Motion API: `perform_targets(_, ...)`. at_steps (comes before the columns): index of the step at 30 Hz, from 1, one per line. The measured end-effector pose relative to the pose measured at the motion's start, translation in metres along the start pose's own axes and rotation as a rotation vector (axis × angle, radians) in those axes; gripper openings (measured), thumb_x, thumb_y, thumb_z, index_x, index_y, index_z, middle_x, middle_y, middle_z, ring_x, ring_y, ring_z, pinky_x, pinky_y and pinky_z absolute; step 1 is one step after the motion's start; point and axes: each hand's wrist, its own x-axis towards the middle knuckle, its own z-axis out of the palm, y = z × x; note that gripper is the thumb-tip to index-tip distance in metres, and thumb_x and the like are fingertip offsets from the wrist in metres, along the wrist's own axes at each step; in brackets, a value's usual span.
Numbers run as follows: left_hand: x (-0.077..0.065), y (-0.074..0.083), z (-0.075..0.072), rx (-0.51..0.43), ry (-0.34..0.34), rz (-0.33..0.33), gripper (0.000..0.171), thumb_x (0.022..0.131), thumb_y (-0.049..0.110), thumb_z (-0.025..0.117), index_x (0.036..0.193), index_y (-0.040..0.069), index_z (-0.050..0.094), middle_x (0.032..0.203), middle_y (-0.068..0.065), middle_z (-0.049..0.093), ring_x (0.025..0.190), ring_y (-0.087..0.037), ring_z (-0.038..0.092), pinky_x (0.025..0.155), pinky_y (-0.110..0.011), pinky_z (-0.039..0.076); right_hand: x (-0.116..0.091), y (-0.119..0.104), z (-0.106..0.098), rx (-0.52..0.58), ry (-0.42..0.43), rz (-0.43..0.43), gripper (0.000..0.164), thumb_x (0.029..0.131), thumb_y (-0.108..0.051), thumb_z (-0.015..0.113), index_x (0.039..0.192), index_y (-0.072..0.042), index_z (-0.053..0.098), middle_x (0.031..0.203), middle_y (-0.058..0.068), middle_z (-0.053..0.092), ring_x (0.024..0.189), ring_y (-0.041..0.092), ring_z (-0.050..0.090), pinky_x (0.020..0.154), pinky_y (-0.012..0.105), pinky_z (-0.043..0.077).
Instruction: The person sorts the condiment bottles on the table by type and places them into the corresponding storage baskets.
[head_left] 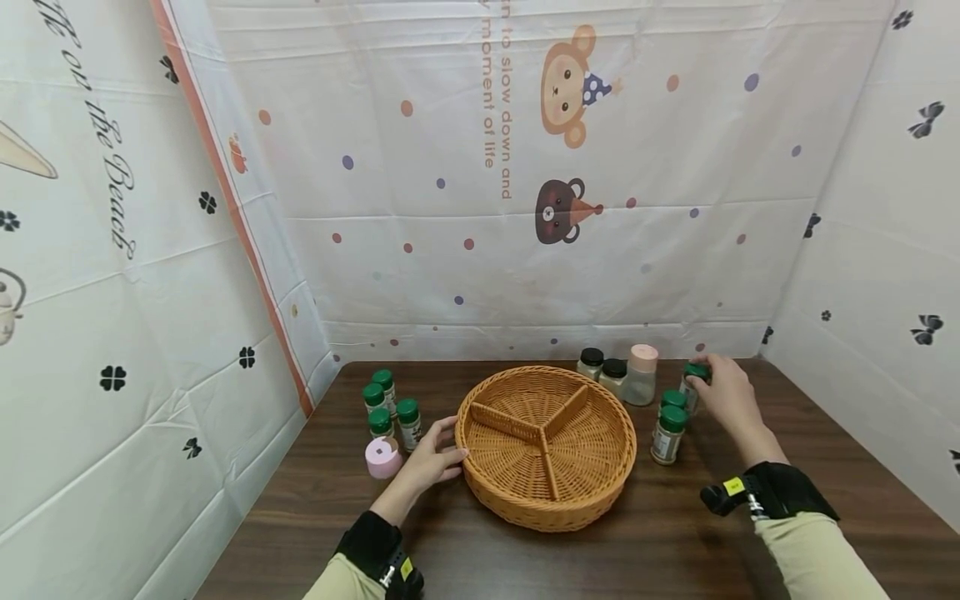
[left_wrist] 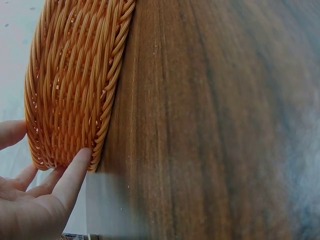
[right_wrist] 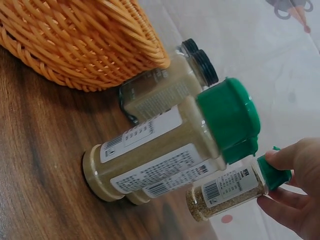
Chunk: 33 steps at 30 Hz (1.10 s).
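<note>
A round wicker basket [head_left: 543,517] with three compartments stands on the table. At its left side, my left hand [head_left: 429,460] touches the outer wall with spread fingers, which lie between rim and base in the left wrist view. Toward the right, my right hand [head_left: 726,396] pinches the green lid of a spice jar [right_wrist: 227,190]. Flecked contents and a white label show through that jar. I cannot tell whether its base touches the table. Just nearer stand two more green-lidded jars, the front one [head_left: 666,442] holding a tan powder.
Behind the basket's right rim are two black-lidded jars [head_left: 613,379] and a pink-capped jar [head_left: 641,383]. On the left stand several green-lidded jars [head_left: 410,429] and a pink roll [head_left: 383,460]. A printed cloth [head_left: 450,275] hangs behind the dark wooden table [head_left: 480,575].
</note>
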Motion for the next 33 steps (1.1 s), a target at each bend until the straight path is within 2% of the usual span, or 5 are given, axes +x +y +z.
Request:
perform_targets(12,-0.001,0.000,-0.001,0.002,0.012,-0.013,0.064,0.098,0.002,0.057,0.154,0.004,0.027,0.154,-0.033,0.032,0.137,-0.051,0.043,0.096,-0.058,0.053,0.000,-0.013,-0.007,0.013,0.010,-0.005,0.035,0.099,-0.012,0.060,0.129,0.006,0.054,0.123,0.032,0.052,0.110,0.049,0.053,0.082,0.061,0.048)
perform_targets(20,-0.002,0.001,-0.001,0.001,0.015,-0.018,0.063,0.098,0.001,0.056,0.154,0.003,0.027,0.155,-0.033,0.031,0.137,-0.051,0.043,0.096,-0.058,0.052,0.003,-0.027,-0.015,0.037,0.024,-0.036,0.035,0.100,-0.012,0.058,0.130,0.006,0.053,0.121,0.031,0.053,0.107,0.046,0.056,0.081,0.058,0.050)
perform_targets(33,-0.001,0.001,0.001,-0.001,0.008,-0.002,0.063,0.098,0.001,0.056,0.154,0.003,0.027,0.154,-0.033,0.031,0.137,-0.050,0.042,0.097,-0.057,0.052,0.009,-0.054,-0.022,0.035,0.074,-0.130,0.034,0.099,-0.010,0.059,0.129,0.006,0.054,0.122,0.031,0.053,0.108,0.048,0.055,0.084,0.059,0.050)
